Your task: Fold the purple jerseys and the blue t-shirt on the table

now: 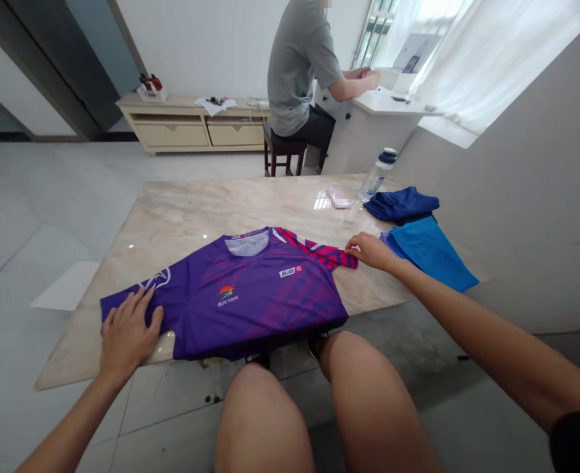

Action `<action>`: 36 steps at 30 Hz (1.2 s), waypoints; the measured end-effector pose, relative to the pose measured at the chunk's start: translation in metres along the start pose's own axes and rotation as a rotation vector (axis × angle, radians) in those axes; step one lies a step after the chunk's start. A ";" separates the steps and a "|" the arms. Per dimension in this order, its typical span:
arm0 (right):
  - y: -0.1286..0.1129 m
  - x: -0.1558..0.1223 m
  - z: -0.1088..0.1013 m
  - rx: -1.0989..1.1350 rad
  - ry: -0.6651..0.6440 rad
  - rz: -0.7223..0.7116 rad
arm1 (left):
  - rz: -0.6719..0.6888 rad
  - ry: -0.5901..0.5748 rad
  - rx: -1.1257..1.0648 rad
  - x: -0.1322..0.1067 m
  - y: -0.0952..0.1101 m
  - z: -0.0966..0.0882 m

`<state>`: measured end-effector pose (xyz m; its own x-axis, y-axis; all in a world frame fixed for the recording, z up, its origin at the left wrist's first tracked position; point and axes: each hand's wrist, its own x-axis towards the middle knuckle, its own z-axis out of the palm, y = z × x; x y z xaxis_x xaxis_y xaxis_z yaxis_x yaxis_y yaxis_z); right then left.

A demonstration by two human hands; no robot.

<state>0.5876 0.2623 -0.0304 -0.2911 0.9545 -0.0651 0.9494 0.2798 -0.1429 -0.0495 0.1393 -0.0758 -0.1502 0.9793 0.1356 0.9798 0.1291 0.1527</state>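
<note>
A purple sports shirt [250,295] with pink stripes lies spread, front up, near the front edge of a marble table [191,210]. My left hand [128,328] rests flat on its left sleeve, fingers stretched out. My right hand [368,251] pinches the end of the pink-striped right sleeve, fingers closed on the cloth.
Folded dark blue cloth [402,203] and a light blue cloth [430,253] lie at the table's right. A water bottle [378,174] stands behind them. A person in a grey shirt [299,66] sits at a white desk [373,112] beyond. A low cabinet [191,125] stands by the far wall.
</note>
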 end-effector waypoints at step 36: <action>0.029 0.056 0.011 0.785 -0.066 0.871 | 0.033 0.055 -0.019 0.002 -0.011 0.011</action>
<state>0.5979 0.3229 -0.0494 0.3930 0.7787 -0.4891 0.5046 -0.6273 -0.5932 -0.0590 0.1416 -0.0875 -0.1254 0.9729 0.1941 0.9817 0.0934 0.1657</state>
